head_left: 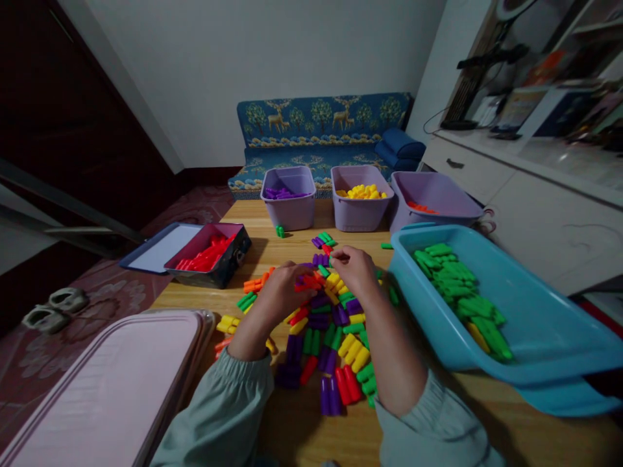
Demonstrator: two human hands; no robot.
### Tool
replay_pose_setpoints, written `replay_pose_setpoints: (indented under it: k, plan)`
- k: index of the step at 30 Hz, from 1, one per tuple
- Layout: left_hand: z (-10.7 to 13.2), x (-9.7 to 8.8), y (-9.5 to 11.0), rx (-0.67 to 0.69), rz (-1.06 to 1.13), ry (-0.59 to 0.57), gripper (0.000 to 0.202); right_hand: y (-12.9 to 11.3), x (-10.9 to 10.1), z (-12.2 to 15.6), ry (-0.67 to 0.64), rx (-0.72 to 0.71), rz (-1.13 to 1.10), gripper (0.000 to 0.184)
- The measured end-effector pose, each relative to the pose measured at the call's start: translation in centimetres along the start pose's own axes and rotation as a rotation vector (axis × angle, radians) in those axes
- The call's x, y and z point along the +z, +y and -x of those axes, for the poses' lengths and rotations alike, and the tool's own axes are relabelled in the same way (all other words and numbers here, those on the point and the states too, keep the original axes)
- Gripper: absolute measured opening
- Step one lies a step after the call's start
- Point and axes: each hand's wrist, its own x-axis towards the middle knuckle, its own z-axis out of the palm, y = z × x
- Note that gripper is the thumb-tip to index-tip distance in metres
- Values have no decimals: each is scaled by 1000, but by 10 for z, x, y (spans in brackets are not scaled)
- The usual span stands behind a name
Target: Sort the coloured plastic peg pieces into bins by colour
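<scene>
A heap of coloured plastic pegs, purple, yellow, green, red and orange, lies on the wooden table in front of me. My left hand rests on the heap's left part with its fingers curled round several pegs. My right hand hovers over the heap's far side and pinches a small green peg between thumb and fingertips. Both forearms wear pale green sleeves.
A blue basin of green pegs stands at the right. Three lilac bins at the back hold purple, yellow and orange pegs. A dark box holds red pegs. Pink lids lie at the near left.
</scene>
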Motion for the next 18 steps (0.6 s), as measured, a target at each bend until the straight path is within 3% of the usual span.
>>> replay_pose_setpoints:
  k: [4,7,10,13,15,18]
  plan:
    - [15,-13,16,-17,-116,-246,32,-4,-31,3,-106,59,242,8]
    - [23,-8,27,60,-134,-344,50,2,-45,6,-293,77,377,13]
    - [28,10,33,60,-156,-314,78,8,-46,7,-449,87,428,31]
    - [28,26,32,17,-182,-272,90,8,-39,7,-516,77,443,42]
    - [24,32,30,-5,-173,-231,81,4,-34,8,-516,65,469,44]
    - [18,36,25,-75,-174,-124,48,-3,-28,10,-517,69,532,43]
